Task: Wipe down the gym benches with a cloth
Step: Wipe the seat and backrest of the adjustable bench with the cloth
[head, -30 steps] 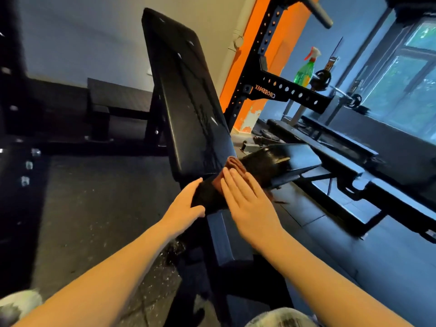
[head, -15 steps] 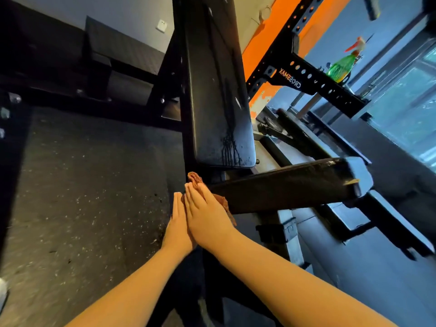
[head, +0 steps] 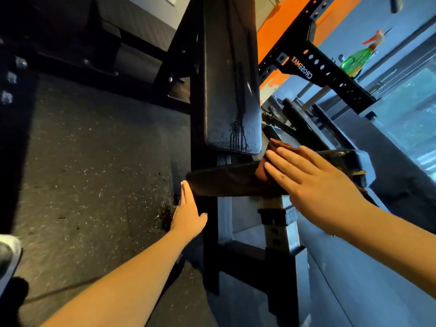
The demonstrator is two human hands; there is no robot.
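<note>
Cloth (head: 279,145), reddish-brown, sits right of centre in the frame on the black seat surface (head: 224,182) of the gym bench, just under the lower right corner of the upright backrest (head: 232,90). The right hand (head: 313,182) lies flat on top of it, palm down, fingers straight and slightly spread, pressing the cloth onto the pad. A fold of cloth pokes out past the fingertips.

The left hand (head: 188,213), lower and left of centre, is flat as well, with fingers straight and together and the thumb out to the side. Its tips reach the left end of the seat surface, but whether they touch it or stop just beside it is too close to call.

Dark drip streaks run down the backrest near its bottom edge. In the upper right, a black perforated rack beam (head: 330,76) carries upside-down CROSSMAX lettering, with a blurred green spray bottle (head: 356,60) at it. Speckled dark floor (head: 94,149) fills the left half, and a white shoe toe (head: 7,251) shows at the lower-left edge.
</note>
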